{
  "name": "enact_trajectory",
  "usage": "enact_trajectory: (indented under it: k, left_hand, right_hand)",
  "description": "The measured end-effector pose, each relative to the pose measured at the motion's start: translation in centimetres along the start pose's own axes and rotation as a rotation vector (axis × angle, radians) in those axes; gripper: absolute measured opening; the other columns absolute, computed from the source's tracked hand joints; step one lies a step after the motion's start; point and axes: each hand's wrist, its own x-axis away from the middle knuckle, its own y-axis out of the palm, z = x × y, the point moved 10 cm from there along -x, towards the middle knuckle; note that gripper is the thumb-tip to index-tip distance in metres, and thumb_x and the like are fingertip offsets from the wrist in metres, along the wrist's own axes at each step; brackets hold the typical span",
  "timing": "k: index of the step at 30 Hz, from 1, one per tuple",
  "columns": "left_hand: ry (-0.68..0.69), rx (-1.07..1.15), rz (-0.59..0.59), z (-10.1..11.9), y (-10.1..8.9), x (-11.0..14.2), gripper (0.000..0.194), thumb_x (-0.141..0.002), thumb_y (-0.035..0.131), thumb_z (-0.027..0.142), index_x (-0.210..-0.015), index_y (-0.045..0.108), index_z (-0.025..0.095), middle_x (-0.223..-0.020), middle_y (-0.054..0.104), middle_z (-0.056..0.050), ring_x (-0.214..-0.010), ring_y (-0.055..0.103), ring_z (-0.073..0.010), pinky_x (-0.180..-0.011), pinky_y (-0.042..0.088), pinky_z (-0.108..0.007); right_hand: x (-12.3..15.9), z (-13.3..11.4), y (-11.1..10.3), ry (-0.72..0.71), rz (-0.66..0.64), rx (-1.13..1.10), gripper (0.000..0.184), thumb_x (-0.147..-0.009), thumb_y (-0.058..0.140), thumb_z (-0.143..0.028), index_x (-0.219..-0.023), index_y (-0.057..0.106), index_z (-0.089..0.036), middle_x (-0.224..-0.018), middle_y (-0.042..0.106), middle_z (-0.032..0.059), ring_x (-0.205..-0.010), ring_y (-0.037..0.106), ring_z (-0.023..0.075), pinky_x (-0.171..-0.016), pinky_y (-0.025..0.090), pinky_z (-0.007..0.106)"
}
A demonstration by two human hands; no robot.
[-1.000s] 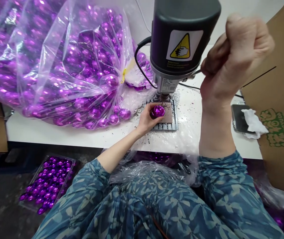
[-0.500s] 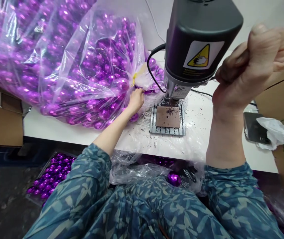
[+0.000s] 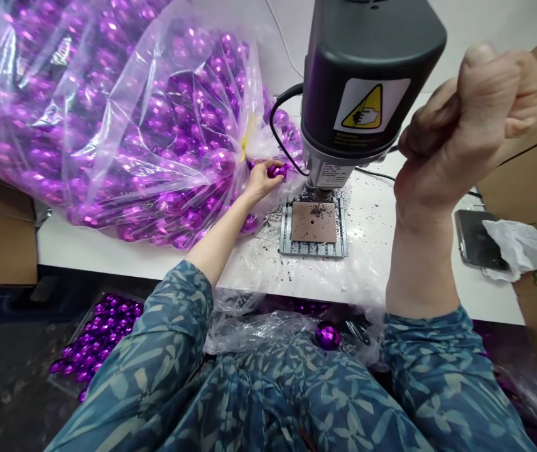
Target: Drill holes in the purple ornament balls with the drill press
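My left hand [image 3: 262, 181] pinches a shiny purple faceted ball [image 3: 276, 171] between thumb and fingers, close to the yellow tie of a big clear bag [image 3: 155, 144] full of such balls. To its right stands a drill press [image 3: 367, 69] with a dark housing and a yellow warning label. Beside the housing my right hand [image 3: 478, 116] is closed in a fist around the press's lever, which the fingers mostly hide. Below the drill head, a brown square plate [image 3: 313, 229] with a small hole lies on the slotted metal base [image 3: 286, 242].
Dark shavings are scattered on the white table [image 3: 249, 270] around the base. At the right lie a phone [image 3: 478, 238] and a crumpled tissue [image 3: 527, 245]. One purple ball [image 3: 328, 336] rests on plastic at my lap. Lower left, a tray of purple balls [image 3: 103, 333] sits below table level.
My left hand has turned and drawn a purple ball into view between its fingers near the bag's tie. My right hand stays closed beside the drill press. The whole view has shifted slightly.
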Motion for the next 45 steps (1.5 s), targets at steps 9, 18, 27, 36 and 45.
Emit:
enact_trajectory:
  k: [9, 18, 27, 36, 45]
  left_hand:
    - [0.089, 0.35, 0.027, 8.8, -2.3, 8.9, 0.043, -0.102, 0.065, 0.062, -0.136, 0.067, 0.036, -0.126, 0.071, -0.005, -0.103, 0.076, -0.0194, -0.088, 0.065, -0.036]
    - [-0.175, 0.483, -0.088, 5.5, 3.8, 12.5, 0.054, -0.092, 0.08, 0.061, -0.132, 0.068, 0.028, -0.122, 0.077, -0.01, -0.116, 0.075, -0.0249, -0.106, 0.063, -0.048]
    - [-0.178, 0.293, -0.082, 5.0, 5.1, 13.7, 0.05, -0.088, 0.085, 0.044, -0.129, 0.068, 0.021, -0.12, 0.079, -0.011, -0.102, 0.075, -0.0211, -0.091, 0.063, -0.037]
    - [0.023, 0.18, -0.122, 6.3, 6.6, 13.2, 0.063, -0.082, 0.091, 0.038, -0.136, 0.063, 0.026, -0.133, 0.074, -0.011, -0.124, 0.071, -0.0289, -0.11, 0.057, -0.05]
    - [0.042, 0.224, -0.191, 7.4, 8.0, 14.1, 0.059, -0.084, 0.089, 0.032, -0.134, 0.058, 0.023, -0.13, 0.075, -0.011, -0.119, 0.074, -0.028, -0.107, 0.061, -0.048]
  right_hand:
    - [-0.1, -0.4, 0.3, -0.071, -0.005, -0.025, 0.058, -0.088, 0.076, -0.037, -0.063, 0.026, -0.023, -0.046, 0.017, -0.0109, -0.034, 0.02, 0.002, -0.034, 0.008, 0.022]
    - [0.3, -0.5, 0.6, -0.011, -0.023, -0.039, 0.047, -0.087, 0.075, -0.027, -0.064, 0.034, -0.024, -0.044, 0.03, -0.0115, -0.034, 0.025, 0.003, -0.036, 0.009, 0.025]
    - [0.2, -0.3, 0.6, 0.028, -0.021, -0.036, 0.041, -0.099, 0.046, -0.008, -0.065, 0.031, -0.026, -0.043, 0.03, -0.0112, -0.036, 0.024, 0.0025, -0.041, 0.01, 0.022]
    - [0.3, -0.2, 0.7, -0.017, 0.013, 0.031, 0.042, -0.103, 0.041, -0.012, -0.068, 0.022, -0.026, -0.044, 0.021, -0.0117, -0.035, 0.015, 0.0027, -0.039, 0.007, 0.024]
    - [0.4, -0.4, 0.6, -0.081, -0.01, -0.026, 0.042, -0.101, 0.048, -0.013, -0.068, 0.026, -0.027, -0.044, 0.026, -0.0115, -0.035, 0.016, 0.0044, -0.041, 0.007, 0.026]
